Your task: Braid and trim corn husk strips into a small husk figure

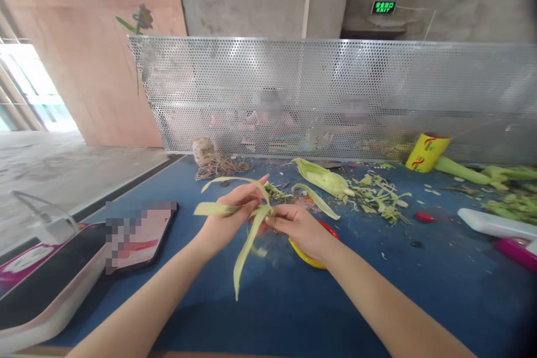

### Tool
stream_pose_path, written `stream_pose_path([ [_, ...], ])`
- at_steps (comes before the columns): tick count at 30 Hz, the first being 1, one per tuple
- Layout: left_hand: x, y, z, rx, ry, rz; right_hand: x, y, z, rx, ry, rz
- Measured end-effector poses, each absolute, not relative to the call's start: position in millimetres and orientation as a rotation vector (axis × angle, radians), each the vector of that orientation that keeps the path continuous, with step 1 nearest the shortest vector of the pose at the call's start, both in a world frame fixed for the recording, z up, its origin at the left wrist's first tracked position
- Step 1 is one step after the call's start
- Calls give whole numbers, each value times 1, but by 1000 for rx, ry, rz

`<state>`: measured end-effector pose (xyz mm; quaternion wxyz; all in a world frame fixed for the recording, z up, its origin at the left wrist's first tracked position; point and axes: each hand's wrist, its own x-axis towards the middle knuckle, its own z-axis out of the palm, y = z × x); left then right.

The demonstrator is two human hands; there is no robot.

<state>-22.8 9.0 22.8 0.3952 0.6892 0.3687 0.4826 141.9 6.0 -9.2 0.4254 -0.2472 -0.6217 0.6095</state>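
Observation:
Several pale green corn husk strips [247, 254] are held over the blue tabletop, joined at one end and fanning out left and down. My left hand [224, 221] is closed around them near the joined end, thumb on top. From the other side, the fingertips of my right hand [302, 229] pinch that joined end. Below my right hand lies a red and yellow round object [305, 256], mostly covered by it. Beyond it is a loose curved husk strip [321, 201], and farther back a larger green husk piece [323, 176].
A phone [157, 240] and a white-edged tray [79, 285] lie left. Twine [203, 151] sits at the back, before a perforated metal screen [251, 67]. Shredded green scraps [384, 196], a yellow tube [427, 152] and a white object [495, 224] are on the right. People sit behind the screen.

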Motion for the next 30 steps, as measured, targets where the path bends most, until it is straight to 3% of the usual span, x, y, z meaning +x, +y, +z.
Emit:
stream_pose_path([
  [10,-30,12,20,1759,913,880,132,2,-13,-679,-1546,1681],
  [20,-24,5,27,1749,1003,820,132,2,-14,-970,-1653,1341],
  [30,-22,7,26,1588,1327,1044,123,0,-14,-674,-1308,1779],
])
